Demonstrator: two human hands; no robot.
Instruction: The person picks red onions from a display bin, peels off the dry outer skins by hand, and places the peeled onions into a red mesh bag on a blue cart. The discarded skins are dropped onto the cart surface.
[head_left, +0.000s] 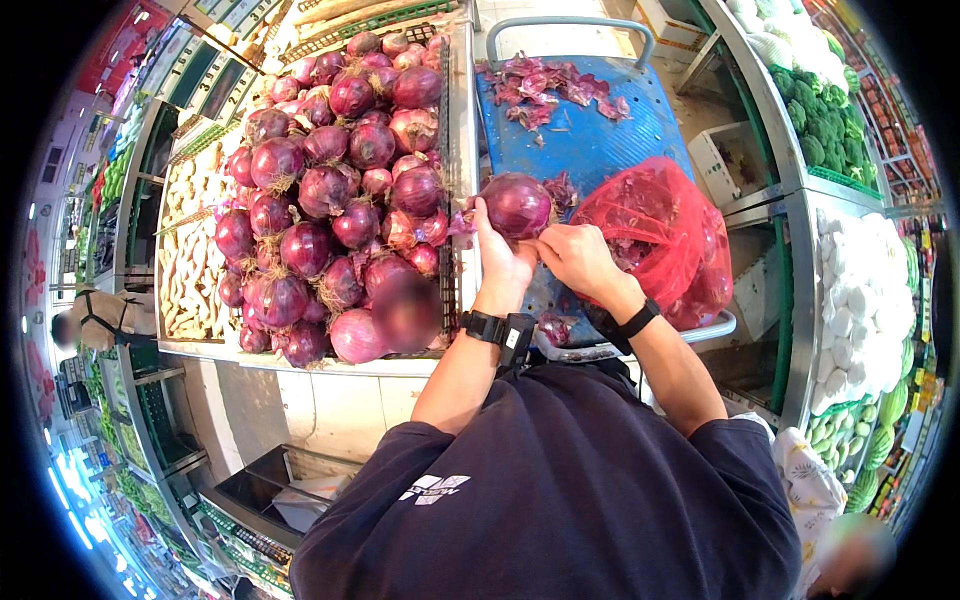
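A large red onion (517, 204) rests in my left hand (501, 251), with the thumb along its left side. My right hand (579, 256) has its fingers curled in at the onion's near right edge, beside my left fingers. Whether they pinch any skin is hidden. Just right of my right hand, a red mesh bag (679, 232) holds onions and loose skins. It lies on a blue platform cart (600, 146). To the left, many red onions (322, 191) are heaped in a black plastic crate (448, 142).
Dry onion skins (536, 86) litter the cart's far end, below its grey metal handle (570, 24). Ginger-like roots (195, 247) flank the onion heap. Broccoli (817, 112) and white wrapped produce (862, 307) fill the right-hand stand. Other people stand at far left and lower right.
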